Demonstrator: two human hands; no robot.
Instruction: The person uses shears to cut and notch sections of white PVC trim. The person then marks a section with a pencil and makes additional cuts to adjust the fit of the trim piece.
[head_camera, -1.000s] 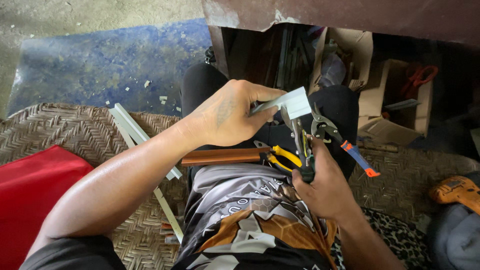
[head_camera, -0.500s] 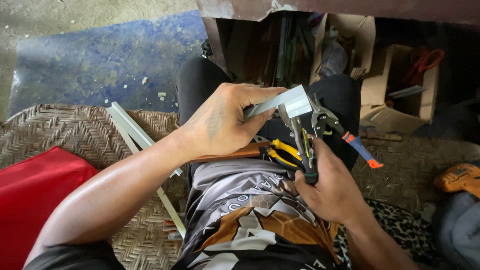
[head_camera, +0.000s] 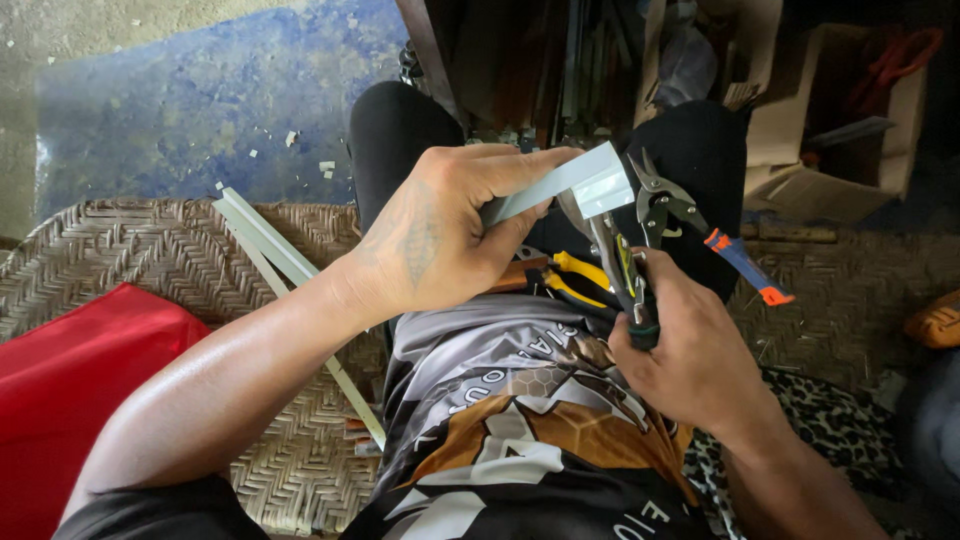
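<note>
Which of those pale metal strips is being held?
The short angled strip in the left hand, beside the snips; the long strips lie untouched on the woven mat.

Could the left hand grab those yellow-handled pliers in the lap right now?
Probably not straight away. The left hand is closed around a pale metal strip, so it would have to let go first. The yellow-handled pliers lie just beneath it in the lap, close by, partly covered by that hand.

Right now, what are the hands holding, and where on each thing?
Left hand grips the pale metal strip near its end; right hand holds the snips by their handles.
</note>
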